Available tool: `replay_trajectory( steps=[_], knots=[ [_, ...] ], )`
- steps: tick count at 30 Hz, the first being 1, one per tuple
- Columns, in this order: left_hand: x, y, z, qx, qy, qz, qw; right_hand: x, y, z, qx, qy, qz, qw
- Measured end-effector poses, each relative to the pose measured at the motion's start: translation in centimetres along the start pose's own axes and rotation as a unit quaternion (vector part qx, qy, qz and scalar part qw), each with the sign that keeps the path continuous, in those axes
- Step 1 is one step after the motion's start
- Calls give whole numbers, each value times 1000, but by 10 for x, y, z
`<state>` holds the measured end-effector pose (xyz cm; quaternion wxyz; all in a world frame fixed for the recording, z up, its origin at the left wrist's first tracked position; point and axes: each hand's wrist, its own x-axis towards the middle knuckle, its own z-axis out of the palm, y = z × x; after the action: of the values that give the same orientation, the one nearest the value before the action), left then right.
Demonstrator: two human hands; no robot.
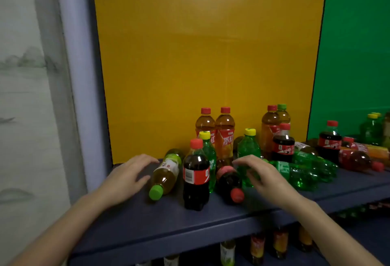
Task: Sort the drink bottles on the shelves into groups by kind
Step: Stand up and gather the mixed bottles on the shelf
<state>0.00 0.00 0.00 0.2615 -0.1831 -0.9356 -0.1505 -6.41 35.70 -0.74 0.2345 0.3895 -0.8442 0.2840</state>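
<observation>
Both hands hover empty with fingers spread at lower centre, left hand beside the fallen tea bottle, right hand over the lying cola, so grasping looks next.

A shop-style display set up indoors: blue shelving, backed by a yellow panel and a green panel, carries cola, tea and green soda drink bottles, some upright, some toppled. More bottles stand on the tier below. Landscape-print wallpaper covers the adjoining wall.
</observation>
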Motion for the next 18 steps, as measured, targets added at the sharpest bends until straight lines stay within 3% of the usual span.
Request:
replay_trajectory(
  steps=[5,8,14,18],
  knots=[
    [33,-23,21,136,-49,136,980,23,25,3,-158,-115,-84,977],
    [40,-27,31,192,-77,174,963,30,37,9,-208,-143,-149,956],
    [50,-33,32,195,-121,238,944,37,41,14,-263,-148,-260,917],
    [58,-29,27,193,-126,262,937,42,42,13,-255,-175,-287,907]
  ],
)
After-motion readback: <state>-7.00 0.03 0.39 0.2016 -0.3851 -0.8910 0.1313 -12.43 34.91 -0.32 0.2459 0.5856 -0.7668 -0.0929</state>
